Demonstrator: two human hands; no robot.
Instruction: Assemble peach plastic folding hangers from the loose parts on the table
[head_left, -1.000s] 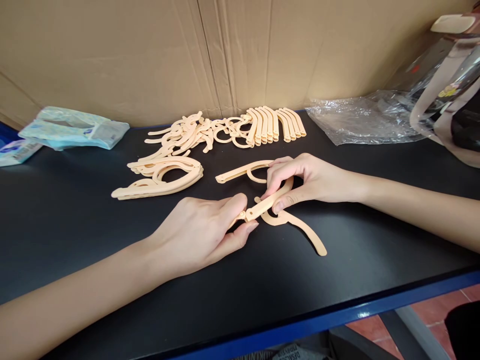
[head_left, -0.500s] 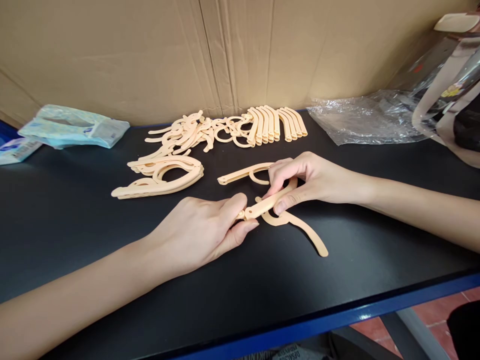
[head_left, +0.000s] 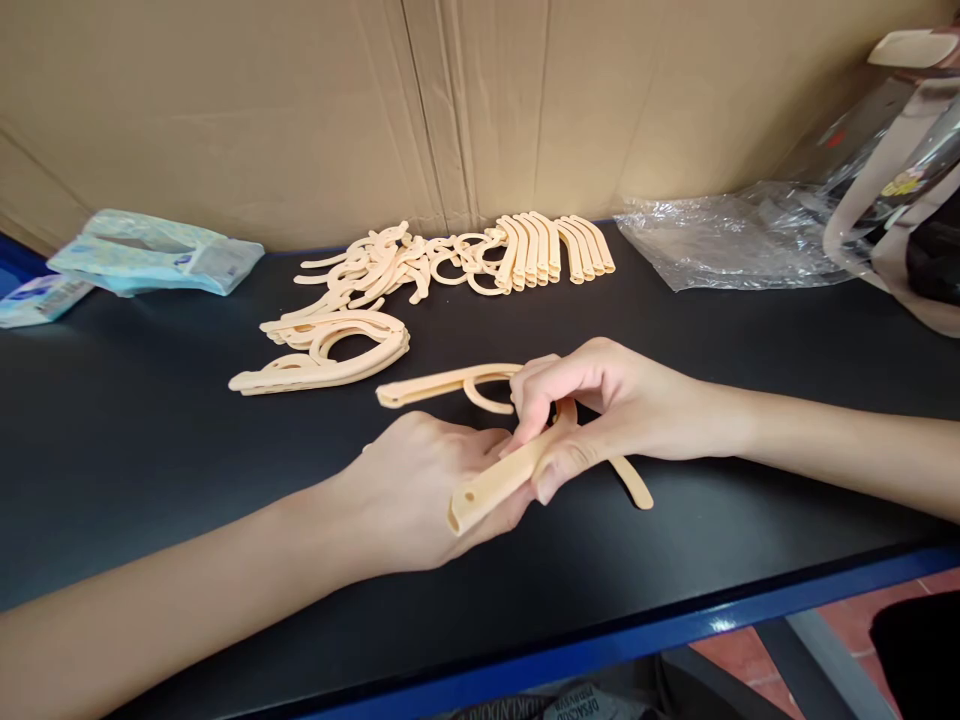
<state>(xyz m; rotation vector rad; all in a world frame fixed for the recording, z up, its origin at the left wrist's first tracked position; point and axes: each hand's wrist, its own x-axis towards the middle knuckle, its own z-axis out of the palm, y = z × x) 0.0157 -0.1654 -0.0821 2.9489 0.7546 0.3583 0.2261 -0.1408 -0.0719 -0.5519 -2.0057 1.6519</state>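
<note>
**Folding hanger lifted off the tabletop**

Raised since a moment ago: pale peach plastic folding hanger (head_left: 495,480), earlier flat on the surface, now tilted up between both hands near the front edge. Gripped by right hand (head_left: 600,410), thumb and fingers closed on the middle joint; supported from below by left hand (head_left: 427,495), fingers curled loosely against the near arm. Three slim limbs: near arm with a small hole at its blunt end, far arm (head_left: 427,385) pointing left, curved tail (head_left: 634,485) trailing right.

Matte black table (head_left: 150,450) with a blue front edge, backed by brown cardboard sheets (head_left: 300,110). Further back, a stack of matching folded hangers (head_left: 330,355), loose peach parts (head_left: 465,255), crinkled clear plastic bag (head_left: 720,240), pale blue tissue packs (head_left: 150,255).

Hidden under the fingers: the hanger's hinge. Cut off at right: clear objects, hard to identify.
</note>
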